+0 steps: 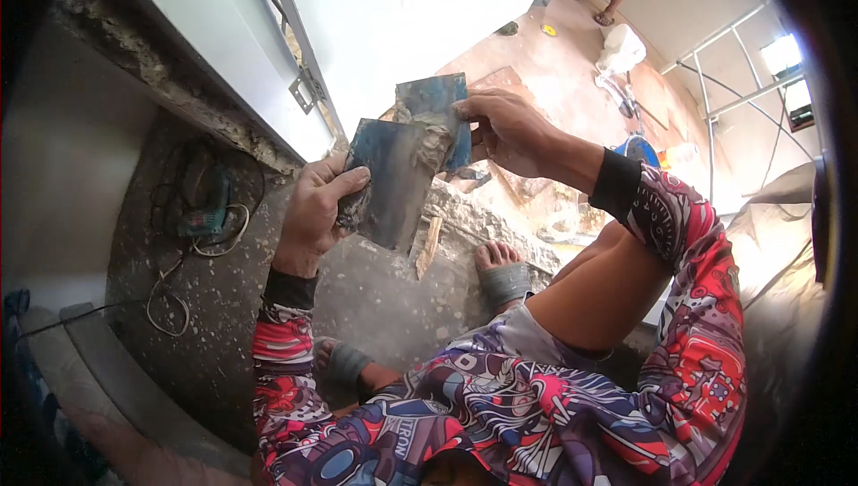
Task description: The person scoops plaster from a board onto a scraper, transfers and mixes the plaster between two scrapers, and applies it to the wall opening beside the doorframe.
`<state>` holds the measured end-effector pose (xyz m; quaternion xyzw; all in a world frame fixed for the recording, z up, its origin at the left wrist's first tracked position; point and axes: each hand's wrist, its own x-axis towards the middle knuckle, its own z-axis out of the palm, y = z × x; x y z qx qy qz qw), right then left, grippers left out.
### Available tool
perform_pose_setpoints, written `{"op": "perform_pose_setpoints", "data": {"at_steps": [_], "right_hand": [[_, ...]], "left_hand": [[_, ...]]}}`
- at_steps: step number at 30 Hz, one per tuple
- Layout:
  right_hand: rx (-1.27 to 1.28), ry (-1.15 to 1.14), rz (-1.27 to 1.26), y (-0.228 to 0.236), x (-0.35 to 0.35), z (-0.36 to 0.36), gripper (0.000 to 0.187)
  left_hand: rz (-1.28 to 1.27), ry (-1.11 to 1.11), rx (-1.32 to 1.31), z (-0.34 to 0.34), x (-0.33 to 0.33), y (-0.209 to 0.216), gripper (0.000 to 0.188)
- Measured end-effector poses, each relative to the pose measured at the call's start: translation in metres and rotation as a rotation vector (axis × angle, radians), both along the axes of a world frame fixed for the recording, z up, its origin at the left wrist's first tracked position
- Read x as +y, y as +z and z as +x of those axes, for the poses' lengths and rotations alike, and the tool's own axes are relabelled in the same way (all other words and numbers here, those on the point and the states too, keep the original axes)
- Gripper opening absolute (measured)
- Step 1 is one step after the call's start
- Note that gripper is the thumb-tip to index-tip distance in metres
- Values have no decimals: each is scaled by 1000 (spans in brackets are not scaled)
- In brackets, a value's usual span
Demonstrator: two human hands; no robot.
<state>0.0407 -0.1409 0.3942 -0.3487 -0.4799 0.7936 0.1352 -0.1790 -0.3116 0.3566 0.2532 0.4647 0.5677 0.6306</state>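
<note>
Up in front of my knees, my left hand (313, 209) is clamped on a wide putty blade (389, 182), its long axis tilted up-right. My right hand (509, 133) pinches a second blade (435, 101) crossing its top edge, putty (435, 142) between them.

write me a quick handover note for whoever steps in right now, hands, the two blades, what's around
Left hand: grips the larger metal scraper blade, thumb across its face.
Right hand: holds the smaller blade against the larger one's upper edge; a lump of grey putty sits where they meet.
Person squats in grey sandals on a concrete ledge; a green power tool with coiled cord lies to the left.
Done: putty is gathered at the blades' meeting edge.
Left: both blades are smeared; whether more putty goes on or comes off cannot be told.
</note>
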Motion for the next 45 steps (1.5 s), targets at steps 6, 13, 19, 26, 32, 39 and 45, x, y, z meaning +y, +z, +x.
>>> {"op": "perform_pose_setpoints", "data": {"at_steps": [6, 13, 19, 26, 32, 39, 45], "right_hand": [[93, -127, -46, 11, 11, 2, 26], [140, -205, -64, 10, 23, -1, 17], [170, -55, 13, 22, 11, 12, 32], [187, -44, 26, 27, 7, 10, 32], [213, 21, 17, 25, 18, 16, 35], [207, -10, -23, 27, 18, 18, 36], [154, -30, -32, 31, 18, 22, 35]], "left_hand": [[9, 56, -96, 10, 5, 0, 15], [345, 160, -114, -23, -18, 37, 24], [692, 731, 493, -25, -40, 90, 18], [768, 1465, 1498, -64, -16, 132, 16], [684, 1601, 2006, -73, 23, 163, 25], [691, 1592, 1908, -67, 52, 168, 22], [678, 1537, 1968, -70, 72, 164, 36]]}}
